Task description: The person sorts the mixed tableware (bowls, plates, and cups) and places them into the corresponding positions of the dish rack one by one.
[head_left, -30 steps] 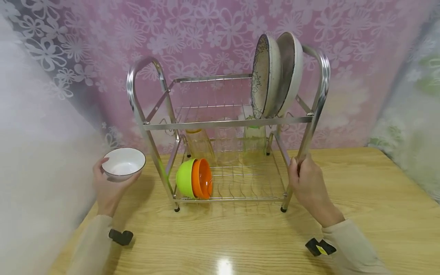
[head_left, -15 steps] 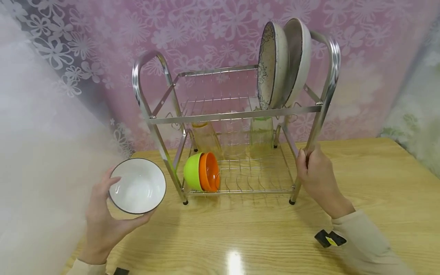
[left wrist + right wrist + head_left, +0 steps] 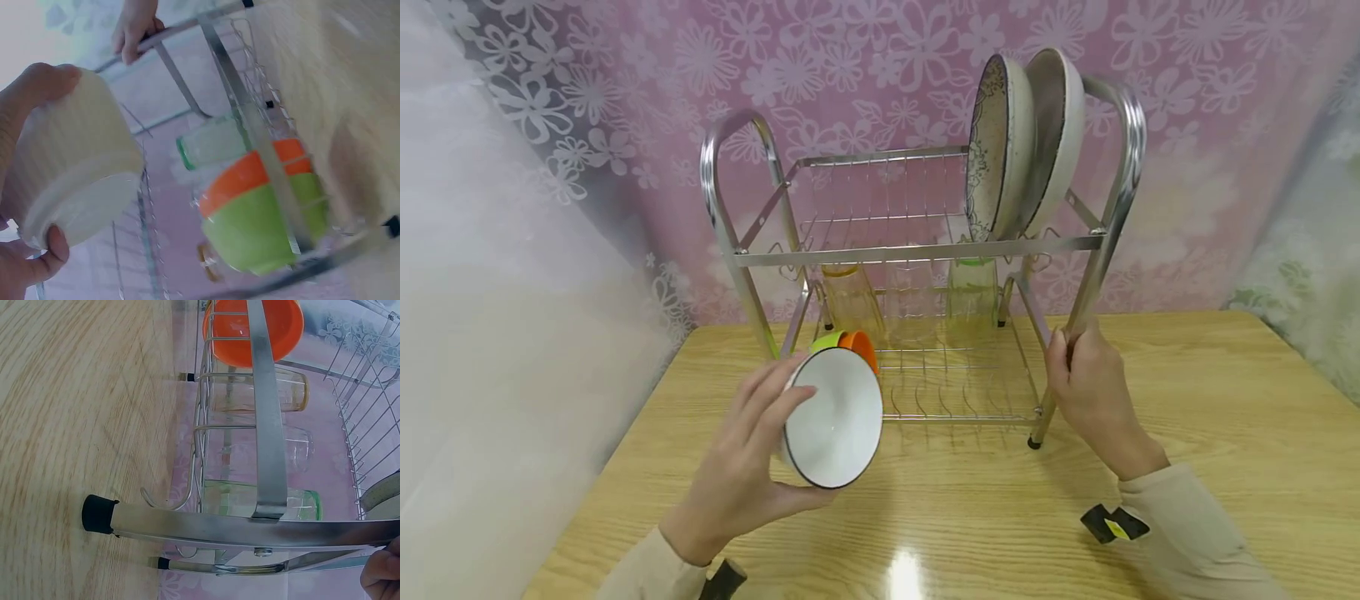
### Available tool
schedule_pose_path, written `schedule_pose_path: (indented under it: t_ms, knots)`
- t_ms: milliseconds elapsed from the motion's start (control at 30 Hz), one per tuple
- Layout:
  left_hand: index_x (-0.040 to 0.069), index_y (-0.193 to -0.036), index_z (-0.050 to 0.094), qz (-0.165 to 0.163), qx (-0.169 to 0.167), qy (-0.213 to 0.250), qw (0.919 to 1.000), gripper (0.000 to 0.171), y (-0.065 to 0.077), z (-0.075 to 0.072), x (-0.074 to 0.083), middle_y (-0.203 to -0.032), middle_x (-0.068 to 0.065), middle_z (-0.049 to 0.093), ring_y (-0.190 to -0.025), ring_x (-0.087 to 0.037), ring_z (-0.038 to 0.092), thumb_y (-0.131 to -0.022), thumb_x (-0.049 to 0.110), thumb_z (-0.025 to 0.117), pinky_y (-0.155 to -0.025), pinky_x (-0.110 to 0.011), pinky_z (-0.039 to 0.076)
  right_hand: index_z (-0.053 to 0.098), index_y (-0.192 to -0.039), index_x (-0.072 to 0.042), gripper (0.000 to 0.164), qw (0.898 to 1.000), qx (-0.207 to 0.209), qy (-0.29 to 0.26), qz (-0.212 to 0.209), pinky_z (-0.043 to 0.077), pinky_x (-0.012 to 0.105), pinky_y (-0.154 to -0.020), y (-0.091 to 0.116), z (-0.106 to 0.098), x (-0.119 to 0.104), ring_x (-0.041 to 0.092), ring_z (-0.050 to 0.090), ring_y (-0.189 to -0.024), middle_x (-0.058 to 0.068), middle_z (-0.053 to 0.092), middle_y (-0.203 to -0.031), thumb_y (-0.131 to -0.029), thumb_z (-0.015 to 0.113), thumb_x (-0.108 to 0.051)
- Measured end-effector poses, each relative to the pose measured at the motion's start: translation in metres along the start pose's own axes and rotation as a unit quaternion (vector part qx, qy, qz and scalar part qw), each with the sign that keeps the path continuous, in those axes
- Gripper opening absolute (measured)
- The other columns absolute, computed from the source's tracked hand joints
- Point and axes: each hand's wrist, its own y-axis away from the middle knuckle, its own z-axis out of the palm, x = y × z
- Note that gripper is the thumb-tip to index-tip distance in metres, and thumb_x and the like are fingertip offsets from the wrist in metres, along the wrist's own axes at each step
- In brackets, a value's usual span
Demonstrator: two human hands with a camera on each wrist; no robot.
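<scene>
My left hand (image 3: 741, 454) holds a white bowl (image 3: 835, 417) with a dark rim, tilted so its inside faces the head camera. The bowl hangs in front of the lower left of a two-tier metal dish rack (image 3: 917, 252), apart from it in the left wrist view. My right hand (image 3: 1093, 387) grips the rack's right front leg. Behind the white bowl, a green bowl (image 3: 262, 225) and an orange bowl (image 3: 250, 178) stand nested on edge on the lower tier, mostly hidden in the head view. Two large white bowls (image 3: 1000, 150) stand on edge at the upper tier's right.
On the lower tier's back side stand a yellow-tinted glass (image 3: 852, 304), a clear glass (image 3: 910, 300) and a green-tinted glass (image 3: 972, 300). The rack rests on a wooden table (image 3: 1000, 517). A pink floral curtain (image 3: 865, 75) hangs behind, with pale curtain at both sides.
My left hand has carried the white bowl from the left side rightward to the rack's front, turning its opening toward the head camera. My right hand keeps its grip on the rack leg.
</scene>
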Motion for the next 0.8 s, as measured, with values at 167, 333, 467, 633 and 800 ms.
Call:
schedule_pose_path:
  t_ms: [167, 333, 467, 633, 800]
  knots:
    - [0.003, -0.129, 0.045, 0.026, -0.09, -0.03, 0.9951, 0.104, -0.039, 0.026, -0.001, -0.14, -0.02, 0.044, -0.121, -0.038, 0.046, -0.045, 0.04, 0.094, -0.096, -0.047, 0.05, 0.039, -0.089, 0.001, 0.007, 1.0, 0.005, 0.0, 0.001, 0.028, 0.023, -0.037, -0.002, -0.001, 0.001, 0.01, 0.031, -0.044, 0.003, 0.036, -0.058, -0.095, 0.041, -0.002]
    - [0.003, -0.132, 0.045, 0.015, -0.167, -0.045, 0.9849, 0.103, -0.062, 0.051, -0.011, -0.139, -0.019, 0.047, -0.12, -0.038, 0.047, -0.051, 0.046, 0.091, -0.097, -0.046, 0.049, 0.039, -0.089, 0.002, 0.008, 1.0, -0.002, -0.004, 0.003, 0.029, 0.023, -0.036, -0.001, 0.0, 0.0, 0.009, 0.031, -0.044, 0.003, 0.035, -0.058, -0.095, 0.04, -0.003]
    - [0.003, -0.137, 0.044, -0.022, -0.251, -0.046, 0.9665, 0.105, -0.077, 0.069, -0.021, -0.14, -0.019, 0.046, -0.124, -0.039, 0.046, -0.055, 0.048, 0.09, -0.102, -0.045, 0.045, 0.038, -0.088, 0.001, 0.009, 1.0, -0.003, -0.003, 0.001, 0.029, 0.023, -0.037, 0.0, 0.001, 0.002, 0.01, 0.03, -0.044, 0.004, 0.035, -0.058, -0.096, 0.039, -0.002]
    - [0.006, -0.141, 0.041, -0.057, -0.317, -0.045, 0.9455, 0.104, -0.088, 0.089, -0.033, -0.139, -0.013, 0.047, -0.124, -0.034, 0.046, -0.059, 0.049, 0.088, -0.102, -0.042, 0.045, 0.039, -0.087, 0.002, 0.011, 1.0, -0.007, -0.003, 0.003, 0.03, 0.023, -0.036, 0.001, 0.001, 0.003, 0.01, 0.031, -0.044, 0.004, 0.035, -0.058, -0.097, 0.039, -0.003]
    - [0.006, -0.142, 0.041, -0.079, -0.337, -0.04, 0.9374, 0.105, -0.091, 0.101, -0.039, -0.134, -0.012, 0.05, -0.123, -0.032, 0.047, -0.059, 0.049, 0.087, -0.098, -0.043, 0.048, 0.039, -0.087, 0.002, 0.011, 1.0, -0.009, -0.005, 0.005, 0.03, 0.022, -0.036, 0.0, 0.0, 0.002, 0.011, 0.032, -0.044, 0.004, 0.036, -0.058, -0.097, 0.04, -0.003]
